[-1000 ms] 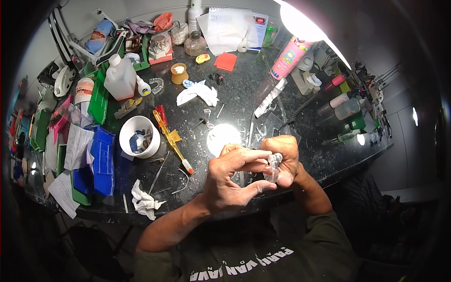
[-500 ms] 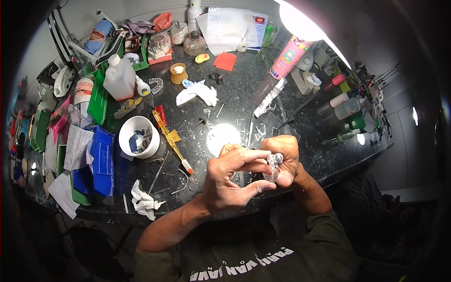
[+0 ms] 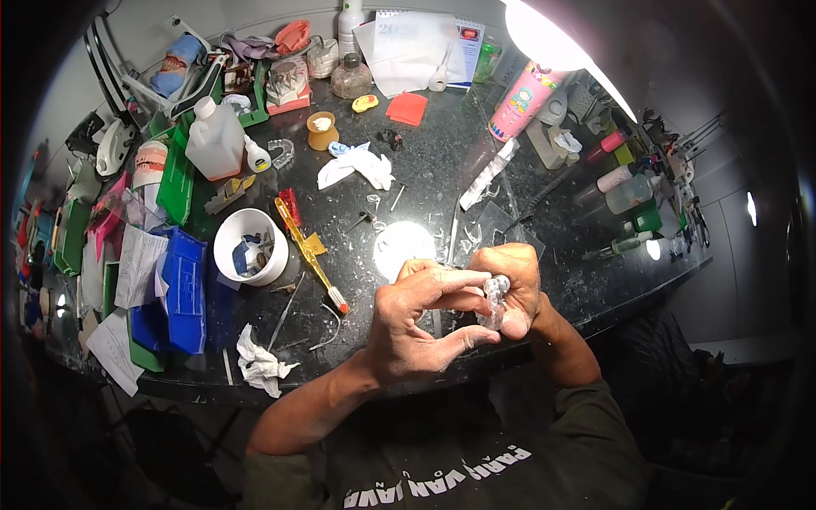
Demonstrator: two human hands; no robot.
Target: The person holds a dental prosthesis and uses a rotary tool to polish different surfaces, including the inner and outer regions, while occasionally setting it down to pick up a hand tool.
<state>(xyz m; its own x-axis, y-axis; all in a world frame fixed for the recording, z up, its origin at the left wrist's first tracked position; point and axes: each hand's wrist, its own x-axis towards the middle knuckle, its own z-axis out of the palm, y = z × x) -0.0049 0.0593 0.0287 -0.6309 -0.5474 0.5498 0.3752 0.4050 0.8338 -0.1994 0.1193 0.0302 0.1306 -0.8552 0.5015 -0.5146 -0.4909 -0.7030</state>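
Observation:
A clear, tooth-shaped dental aligner (image 3: 494, 299) is held up above the near edge of the bench. My left hand (image 3: 416, 321) pinches its left side, with the thumb low and the fingers above, curved into a ring. From the right, my right hand (image 3: 517, 285) grips the same piece, its fingers folded and the thumb pressed along it. The folded fingers partly hide the aligner's right side. Below and behind both hands, a bright round patch of lamp light falls on the black bench (image 3: 374, 280), among thin clear trimmings.
Left of my hands lie a yellow-handled toothbrush (image 3: 313, 259), a white tub (image 3: 252, 246) with scraps and crumpled tissue (image 3: 262, 363). Blue bins (image 3: 185, 293) stand farther left. A pink cylinder (image 3: 523, 104) stands under the bright lamp (image 3: 552, 42); bottles (image 3: 629, 195) line the right.

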